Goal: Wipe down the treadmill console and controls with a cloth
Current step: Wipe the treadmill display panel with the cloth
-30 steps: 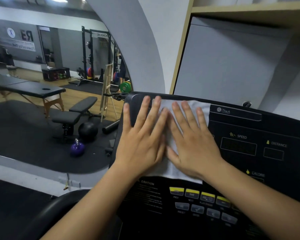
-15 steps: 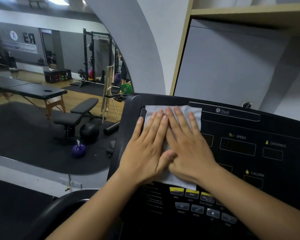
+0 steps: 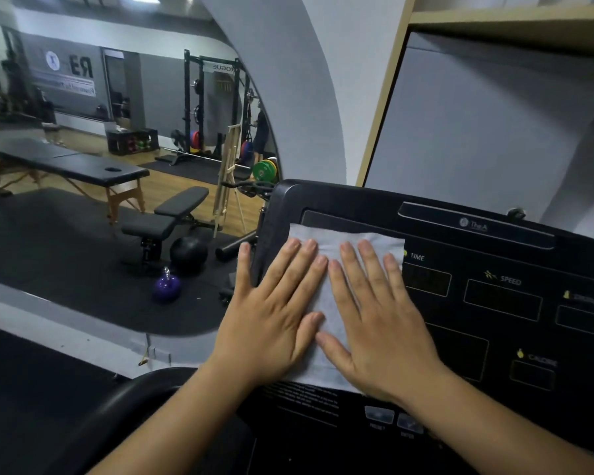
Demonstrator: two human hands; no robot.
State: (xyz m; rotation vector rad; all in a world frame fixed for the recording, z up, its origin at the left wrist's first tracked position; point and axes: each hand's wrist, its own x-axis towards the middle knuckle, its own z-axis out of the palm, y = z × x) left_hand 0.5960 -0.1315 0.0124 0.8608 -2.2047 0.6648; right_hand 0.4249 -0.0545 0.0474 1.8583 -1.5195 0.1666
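Observation:
A white cloth (image 3: 330, 299) lies flat on the left part of the black treadmill console (image 3: 494, 303). My left hand (image 3: 271, 317) presses on the cloth's left side with straight fingers, its little finger past the console's left edge. My right hand (image 3: 378, 317) lies flat on the cloth's right side, beside the TIME display (image 3: 426, 281). The two thumbs nearly touch over the cloth. SPEED, DISTANCE and CALORIE windows show to the right. A row of buttons (image 3: 395, 418) sits below my right wrist, partly hidden by the forearm.
A large wall mirror (image 3: 117, 166) to the left reflects the gym: a black massage table, a weight bench, a purple kettlebell and a squat rack. A grey wall panel (image 3: 477, 132) with a wooden frame rises behind the console. A black handrail (image 3: 117, 406) curves at lower left.
Both hands slid the cloth down and a little left on the console, away from its top edge. The TIME label is now uncovered to the right of the cloth.

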